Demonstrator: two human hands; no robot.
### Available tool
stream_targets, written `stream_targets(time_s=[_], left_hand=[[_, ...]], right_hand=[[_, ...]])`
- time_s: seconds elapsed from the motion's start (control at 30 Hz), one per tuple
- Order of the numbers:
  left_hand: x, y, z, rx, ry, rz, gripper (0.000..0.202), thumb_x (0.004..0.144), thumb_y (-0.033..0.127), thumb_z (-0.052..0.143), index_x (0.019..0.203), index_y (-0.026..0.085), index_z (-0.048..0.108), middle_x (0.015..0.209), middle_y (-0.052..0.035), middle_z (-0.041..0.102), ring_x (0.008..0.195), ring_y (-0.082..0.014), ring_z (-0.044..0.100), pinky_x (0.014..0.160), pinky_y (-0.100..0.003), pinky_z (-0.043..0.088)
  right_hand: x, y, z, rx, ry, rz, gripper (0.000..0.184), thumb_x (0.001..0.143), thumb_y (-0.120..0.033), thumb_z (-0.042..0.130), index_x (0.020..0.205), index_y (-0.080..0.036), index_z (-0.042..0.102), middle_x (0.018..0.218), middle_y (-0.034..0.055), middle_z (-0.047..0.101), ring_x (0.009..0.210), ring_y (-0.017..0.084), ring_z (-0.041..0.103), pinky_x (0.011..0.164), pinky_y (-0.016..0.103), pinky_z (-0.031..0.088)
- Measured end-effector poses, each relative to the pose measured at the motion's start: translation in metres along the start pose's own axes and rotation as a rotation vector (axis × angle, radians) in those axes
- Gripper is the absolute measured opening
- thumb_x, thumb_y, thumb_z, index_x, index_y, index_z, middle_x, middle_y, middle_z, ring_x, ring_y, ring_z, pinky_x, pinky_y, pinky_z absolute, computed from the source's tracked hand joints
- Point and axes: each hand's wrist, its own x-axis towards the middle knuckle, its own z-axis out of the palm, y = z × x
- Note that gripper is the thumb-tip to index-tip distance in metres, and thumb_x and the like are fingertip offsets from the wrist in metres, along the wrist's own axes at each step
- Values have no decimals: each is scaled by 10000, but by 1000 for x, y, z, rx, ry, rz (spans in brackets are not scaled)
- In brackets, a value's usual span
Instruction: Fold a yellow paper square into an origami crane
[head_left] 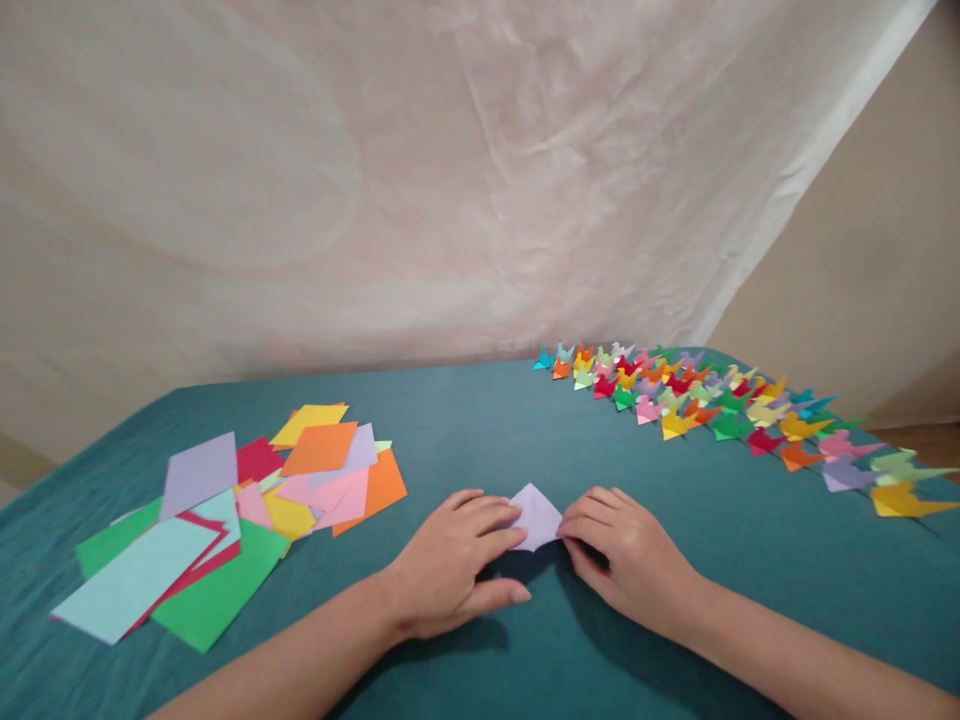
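Observation:
A small piece of folded lavender origami paper (537,518) lies near the front middle of the table, its upper corner pointing away from me. My left hand (465,555) rests palm down at its left side, fingertips laid on the paper and thumb held apart below. At the right corner, my right hand (626,550) pinches the paper between thumb and fingers. The fingers cover both side corners of the paper.
Loose coloured paper sheets (202,560) lie overlapping on the left. Rows of folded paper birds (679,422) stand along the right side. A dark green cloth (450,430) covers the table, and a pale curtain (450,180) hangs behind it.

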Motion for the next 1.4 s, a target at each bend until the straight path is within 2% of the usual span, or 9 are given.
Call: stream_targets(time_s=[0.2, 0.37, 0.53, 0.73, 0.87, 0.97, 1.07, 1.17, 1.4], left_hand=[[1, -4, 7, -70, 113, -36, 233, 937, 253, 425, 1028, 226, 637, 1049, -40, 654, 991, -177, 558, 890, -343, 377], [3, -4, 9, -179, 152, -136, 213, 932, 279, 453, 901, 207, 651, 912, -21, 656, 860, -154, 561, 786, -299, 381], [6, -3, 11, -236, 196, -206, 221, 931, 294, 456, 867, 199, 644, 856, -19, 633, 821, -152, 555, 770, -284, 392], [6, -5, 13, -218, 213, -316, 235, 912, 288, 480, 1126, 226, 555, 885, -15, 626, 830, -164, 566, 779, -294, 437], [4, 2, 10, -110, 240, -257, 377, 900, 277, 487, 1267, 199, 438, 1146, -75, 577, 1047, -195, 525, 921, -342, 416], [3, 13, 5, 42, 147, -118, 447, 908, 299, 469, 1331, 190, 378, 1356, -95, 445, 1245, -223, 392, 1044, -388, 314], [4, 22, 4, 132, -6, -9, 559, 916, 441, 423, 1391, 175, 298, 1449, -96, 337, 1345, -242, 264, 1102, -415, 215], [4, 24, 7, 152, -97, -4, 677, 908, 564, 325, 1431, 150, 211, 1482, -113, 257, 1376, -249, 187, 1124, -428, 141], [4, 18, 8, 120, -156, -29, 688, 913, 582, 266, 1446, 159, 167, 1499, -105, 199, 1388, -245, 134, 1131, -436, 84]], right_hand=[[0, 1, -3, 87, 2, 57, 152, 797, -100, 525, 840, -195, 636, 842, 34, 639, 793, 180, 540, 721, 323, 377], [3, -4, -7, 137, -34, 90, 111, 875, -254, 525, 852, -204, 621, 837, 29, 636, 796, 181, 534, 739, 332, 367], [8, 2, 3, 238, -14, 166, 178, 906, -233, 477, 760, -187, 568, 755, 20, 583, 742, 159, 522, 690, 293, 384], [13, 12, 9, 371, 6, 252, 185, 900, -230, 479, 731, -183, 536, 791, 16, 516, 702, 134, 518, 632, 254, 397], [13, 12, 9, 359, -3, 257, 200, 902, -207, 460, 712, -182, 516, 799, 17, 502, 719, 138, 515, 652, 260, 399], [14, 11, 11, 343, 3, 255, 177, 895, -191, 459, 727, -181, 513, 803, 21, 502, 724, 144, 507, 662, 269, 402], [14, 11, 13, 343, 10, 246, 175, 890, -173, 453, 725, -180, 511, 791, 22, 496, 718, 145, 499, 660, 273, 403], [14, 12, 13, 350, 19, 229, 194, 890, -169, 450, 705, -181, 508, 790, 22, 493, 721, 143, 499, 662, 273, 407], [13, 13, 15, 307, 74, 217, 193, 870, -179, 491, 677, -184, 494, 805, 29, 501, 765, 156, 499, 691, 296, 412]])
